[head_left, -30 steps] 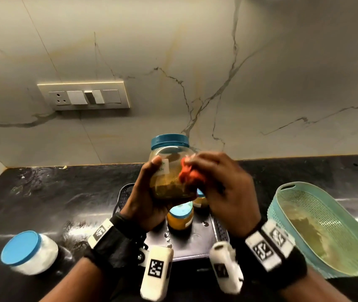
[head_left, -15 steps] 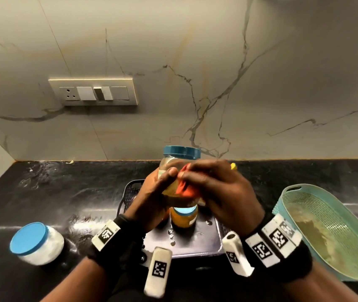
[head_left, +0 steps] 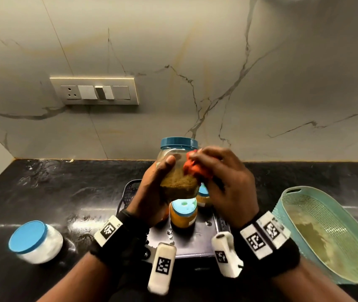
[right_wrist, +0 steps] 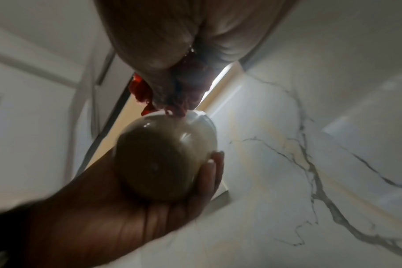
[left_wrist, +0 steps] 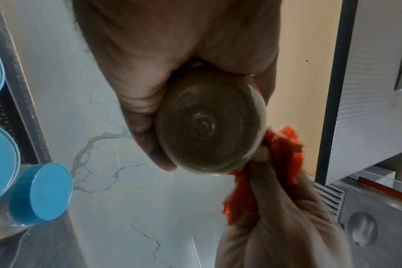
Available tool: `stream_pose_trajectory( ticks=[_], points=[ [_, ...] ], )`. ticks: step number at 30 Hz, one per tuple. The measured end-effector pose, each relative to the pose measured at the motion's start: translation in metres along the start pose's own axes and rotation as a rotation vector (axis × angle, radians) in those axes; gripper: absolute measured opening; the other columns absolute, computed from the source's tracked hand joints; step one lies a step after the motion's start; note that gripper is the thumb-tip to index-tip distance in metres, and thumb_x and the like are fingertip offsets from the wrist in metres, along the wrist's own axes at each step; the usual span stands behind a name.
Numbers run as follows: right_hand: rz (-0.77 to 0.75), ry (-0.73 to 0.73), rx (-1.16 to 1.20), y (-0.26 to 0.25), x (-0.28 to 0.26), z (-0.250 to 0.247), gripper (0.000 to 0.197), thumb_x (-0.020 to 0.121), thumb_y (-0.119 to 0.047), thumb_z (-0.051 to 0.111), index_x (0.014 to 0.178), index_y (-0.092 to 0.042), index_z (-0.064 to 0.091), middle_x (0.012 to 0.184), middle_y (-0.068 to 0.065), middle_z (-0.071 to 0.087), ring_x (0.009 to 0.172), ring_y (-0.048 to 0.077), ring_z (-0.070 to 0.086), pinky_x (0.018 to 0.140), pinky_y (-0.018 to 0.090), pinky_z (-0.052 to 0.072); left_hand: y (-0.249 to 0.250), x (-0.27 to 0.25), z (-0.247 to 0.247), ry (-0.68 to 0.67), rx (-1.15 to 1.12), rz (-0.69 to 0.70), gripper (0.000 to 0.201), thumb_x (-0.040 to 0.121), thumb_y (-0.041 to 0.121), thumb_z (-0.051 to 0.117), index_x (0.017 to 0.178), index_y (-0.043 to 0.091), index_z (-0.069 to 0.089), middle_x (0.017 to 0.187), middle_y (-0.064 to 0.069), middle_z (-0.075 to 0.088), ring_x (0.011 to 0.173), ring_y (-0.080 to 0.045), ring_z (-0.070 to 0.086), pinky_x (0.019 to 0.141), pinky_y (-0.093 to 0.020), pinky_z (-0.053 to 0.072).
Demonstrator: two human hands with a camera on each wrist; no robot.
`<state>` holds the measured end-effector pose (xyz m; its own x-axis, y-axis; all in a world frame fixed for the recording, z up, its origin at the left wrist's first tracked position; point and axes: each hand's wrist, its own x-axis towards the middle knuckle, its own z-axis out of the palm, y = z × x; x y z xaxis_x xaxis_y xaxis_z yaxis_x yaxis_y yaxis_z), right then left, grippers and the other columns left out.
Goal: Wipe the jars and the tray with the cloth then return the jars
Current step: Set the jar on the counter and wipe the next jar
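My left hand (head_left: 152, 192) grips a clear jar (head_left: 179, 171) with a blue lid and brown powder, held upright above the dark tray (head_left: 195, 243). Its round base faces the wrist cameras (left_wrist: 209, 127) (right_wrist: 163, 159). My right hand (head_left: 228, 184) holds a bunched orange cloth (head_left: 195, 168) pressed against the jar's right side; the cloth (left_wrist: 282, 156) also shows beside the base. On the tray stand a yellow-filled jar (head_left: 183, 213) and another jar (head_left: 203, 196), mostly hidden behind my hands. A white-filled jar (head_left: 35, 241) with a blue lid sits on the counter at left.
A teal perforated basket (head_left: 335, 232) lies on the black counter at right. The marble wall with a switch plate (head_left: 94, 91) rises behind the counter.
The jar stays in my left hand while my right hand rubs the cloth over its side, shifting up toward the lid. The head view has tilted slightly.
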<state>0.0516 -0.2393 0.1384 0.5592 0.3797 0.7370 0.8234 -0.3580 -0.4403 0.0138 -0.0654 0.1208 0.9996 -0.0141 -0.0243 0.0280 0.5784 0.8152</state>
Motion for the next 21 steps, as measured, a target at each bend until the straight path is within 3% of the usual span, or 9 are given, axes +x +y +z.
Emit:
stream_pose_trajectory(
  ticks=[2, 4, 6, 9, 11, 14, 18, 19, 21],
  points=[
    [-0.168, -0.098, -0.013, -0.010, -0.014, 0.005, 0.031, 0.091, -0.006, 0.068, 0.121, -0.009, 0.071, 0.121, 0.013, 0.064, 0.115, 0.026, 0.061, 0.099, 0.034, 0.051, 0.003, 0.000, -0.002, 0.005, -0.015, 0.001, 0.077, 0.069, 0.048, 0.085, 0.131, 0.009, 0.061, 0.129, -0.022, 0.063, 0.108, -0.031, 0.066, 0.084, -0.041, 0.058],
    [-0.217, -0.162, -0.027, -0.006, -0.012, 0.003, 0.031, 0.089, -0.006, 0.071, 0.120, -0.010, 0.072, 0.120, 0.012, 0.065, 0.113, 0.025, 0.062, 0.098, 0.034, 0.052, 0.004, 0.001, -0.003, 0.017, -0.024, 0.002, 0.064, 0.079, 0.042, 0.076, 0.131, 0.009, 0.060, 0.128, -0.024, 0.063, 0.109, -0.030, 0.066, 0.087, -0.042, 0.058],
    [-0.070, -0.078, 0.019, 0.006, 0.004, 0.001, 0.032, 0.089, -0.006, 0.072, 0.121, -0.012, 0.071, 0.118, 0.007, 0.065, 0.109, 0.020, 0.063, 0.090, 0.035, 0.055, 0.002, 0.002, -0.002, 0.023, 0.001, 0.005, 0.060, 0.082, 0.042, 0.072, 0.131, 0.009, 0.060, 0.126, -0.024, 0.064, 0.107, -0.030, 0.067, 0.083, -0.043, 0.059],
    [0.091, 0.003, 0.098, 0.010, 0.018, -0.001, 0.033, 0.089, -0.005, 0.069, 0.122, -0.013, 0.070, 0.117, 0.002, 0.063, 0.107, 0.013, 0.061, 0.086, 0.036, 0.056, -0.002, 0.002, 0.004, -0.016, -0.017, 0.004, 0.062, 0.071, 0.048, 0.082, 0.124, 0.018, 0.069, 0.119, -0.017, 0.069, 0.104, -0.029, 0.070, 0.081, -0.041, 0.061],
    [0.036, -0.039, 0.068, -0.002, 0.010, 0.003, 0.038, 0.086, 0.002, 0.071, 0.121, -0.013, 0.070, 0.120, 0.003, 0.063, 0.114, 0.014, 0.060, 0.094, 0.033, 0.053, -0.002, 0.002, 0.000, -0.027, -0.080, 0.003, 0.071, 0.067, 0.055, 0.083, 0.125, 0.016, 0.069, 0.120, -0.017, 0.068, 0.104, -0.027, 0.069, 0.084, -0.040, 0.058],
    [-0.131, -0.132, 0.055, -0.017, -0.007, 0.004, 0.035, 0.084, 0.002, 0.074, 0.117, -0.011, 0.073, 0.121, 0.008, 0.064, 0.116, 0.021, 0.060, 0.098, 0.034, 0.051, -0.003, 0.001, -0.008, 0.001, -0.226, -0.016, 0.097, 0.070, 0.059, 0.080, 0.145, 0.007, 0.048, 0.124, -0.019, 0.062, 0.110, -0.029, 0.063, 0.091, -0.041, 0.055],
    [-0.264, -0.231, -0.063, -0.010, -0.004, 0.001, 0.032, 0.086, -0.005, 0.073, 0.118, -0.011, 0.073, 0.121, 0.012, 0.065, 0.114, 0.027, 0.060, 0.096, 0.038, 0.051, 0.001, -0.002, -0.016, -0.034, -0.227, -0.129, 0.069, 0.086, 0.060, 0.054, 0.133, 0.010, 0.064, 0.127, -0.019, 0.065, 0.113, -0.030, 0.066, 0.093, -0.043, 0.056],
    [-0.270, -0.251, -0.086, -0.008, -0.006, 0.002, 0.033, 0.086, -0.005, 0.074, 0.118, -0.011, 0.073, 0.121, 0.012, 0.065, 0.113, 0.028, 0.060, 0.094, 0.040, 0.052, 0.004, -0.003, -0.020, -0.035, -0.152, -0.138, 0.064, 0.088, 0.056, 0.053, 0.132, 0.011, 0.066, 0.129, -0.019, 0.065, 0.113, -0.030, 0.066, 0.093, -0.042, 0.057],
    [-0.297, -0.295, -0.125, -0.006, -0.009, 0.004, 0.032, 0.085, -0.006, 0.074, 0.116, -0.012, 0.074, 0.121, 0.013, 0.066, 0.111, 0.030, 0.061, 0.090, 0.042, 0.054, 0.011, -0.004, -0.027, -0.039, 0.020, -0.115, 0.063, 0.084, 0.050, 0.067, 0.135, 0.015, 0.063, 0.135, -0.019, 0.062, 0.112, -0.029, 0.066, 0.087, -0.040, 0.058]
  ],
)
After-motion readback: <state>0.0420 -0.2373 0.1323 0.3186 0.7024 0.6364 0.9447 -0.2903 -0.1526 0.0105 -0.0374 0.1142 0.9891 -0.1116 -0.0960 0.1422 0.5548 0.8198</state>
